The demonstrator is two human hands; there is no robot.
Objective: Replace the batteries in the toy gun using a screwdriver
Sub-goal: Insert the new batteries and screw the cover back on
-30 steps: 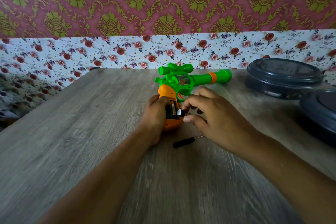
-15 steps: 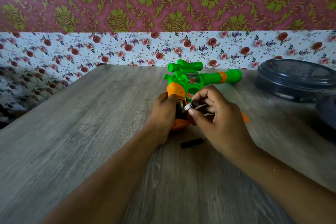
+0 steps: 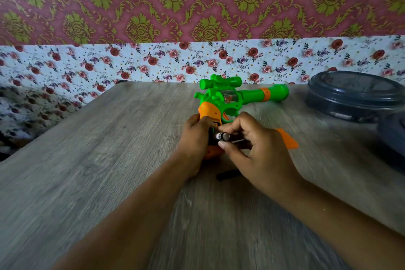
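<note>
Green and orange, the toy gun (image 3: 221,99) is lying mid-surface, barrel pointing toward 3 o'clock. The left hand (image 3: 194,138) is gripping its orange handle, fingers curled around it. The right hand (image 3: 258,153) is pinching a battery (image 3: 222,136) at the open handle compartment. A black screwdriver (image 3: 228,175) is lying at 6 o'clock of the gun, an orange cover (image 3: 289,139) at 4 o'clock on the wooden surface (image 3: 109,160).

1. The toy gun (image 3: 221,99) lies mid-table (image 3: 109,160), barrel pointing right.
2. The battery cover (image 3: 288,140) lies right of the grip (partly behind the right hand (image 3: 258,151)).
3. The screwdriver (image 3: 228,175) lies nearer, below the hands.
4. Two lidded containers (image 3: 355,96) sit far right.
</note>
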